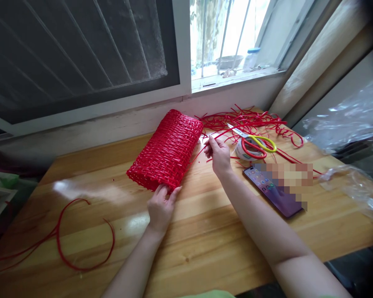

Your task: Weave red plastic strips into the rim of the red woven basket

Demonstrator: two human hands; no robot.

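Note:
A red woven basket lies tilted on the wooden table, its open end toward me. My left hand grips the basket's near rim, thumb outside and fingers partly hidden by the weave. To the right of the basket, my right hand is closed in a pinch on a thin red strip that runs toward the basket's right side. Scissors with one yellow and one red handle rest on a white roll of tape just right of my right hand.
Loose red strips are heaped at the back right by the window sill. A phone lies right of my right forearm. Curled red strips lie at the left. Clear plastic covers the right edge.

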